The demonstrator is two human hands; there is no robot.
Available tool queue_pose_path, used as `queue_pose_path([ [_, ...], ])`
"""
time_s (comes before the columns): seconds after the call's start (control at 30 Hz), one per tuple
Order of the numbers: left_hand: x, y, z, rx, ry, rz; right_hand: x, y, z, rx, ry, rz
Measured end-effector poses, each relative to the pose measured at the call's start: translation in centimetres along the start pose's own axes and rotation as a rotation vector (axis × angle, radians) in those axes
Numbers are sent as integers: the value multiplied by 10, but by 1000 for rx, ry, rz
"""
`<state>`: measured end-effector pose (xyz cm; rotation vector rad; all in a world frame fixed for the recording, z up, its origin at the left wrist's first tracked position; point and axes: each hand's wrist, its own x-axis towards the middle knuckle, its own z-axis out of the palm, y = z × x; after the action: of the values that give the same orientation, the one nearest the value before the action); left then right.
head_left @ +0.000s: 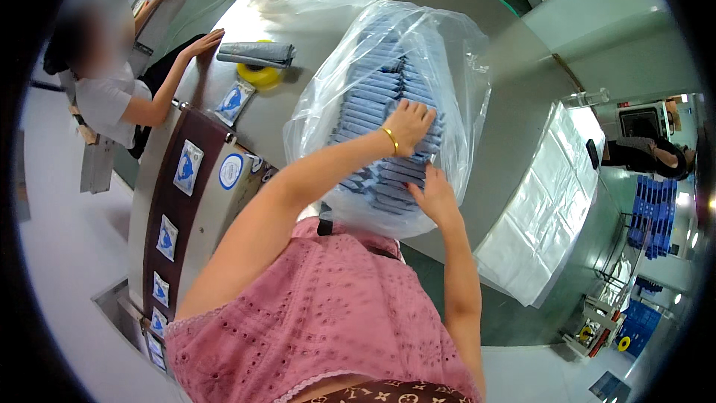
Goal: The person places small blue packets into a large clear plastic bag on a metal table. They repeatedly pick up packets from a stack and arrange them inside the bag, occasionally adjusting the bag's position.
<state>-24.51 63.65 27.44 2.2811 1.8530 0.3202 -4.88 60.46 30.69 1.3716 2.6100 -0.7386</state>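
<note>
A big clear plastic bag stands on the steel table, filled with rows of flat blue packets. My left hand, with a gold bangle at the wrist, reaches into the bag and presses on the stacked packets with bent fingers. My right hand lies against the near lower side of the bag, fingers spread on the plastic over the packets. Whether either hand grips a packet is hidden.
A conveyor belt at left carries several white-and-blue pouches. Another person at far left rests a hand on the table near a yellow tape roll and a grey bundle. A stack of flat clear bags lies at right.
</note>
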Motion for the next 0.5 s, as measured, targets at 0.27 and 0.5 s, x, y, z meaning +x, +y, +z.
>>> queue_pose_path([
  [0.27,-14,21,38,56,112,173,12,22,-20,226,420,-169],
  [0.5,-34,19,50,208,144,178,107,29,18,-110,451,-337],
])
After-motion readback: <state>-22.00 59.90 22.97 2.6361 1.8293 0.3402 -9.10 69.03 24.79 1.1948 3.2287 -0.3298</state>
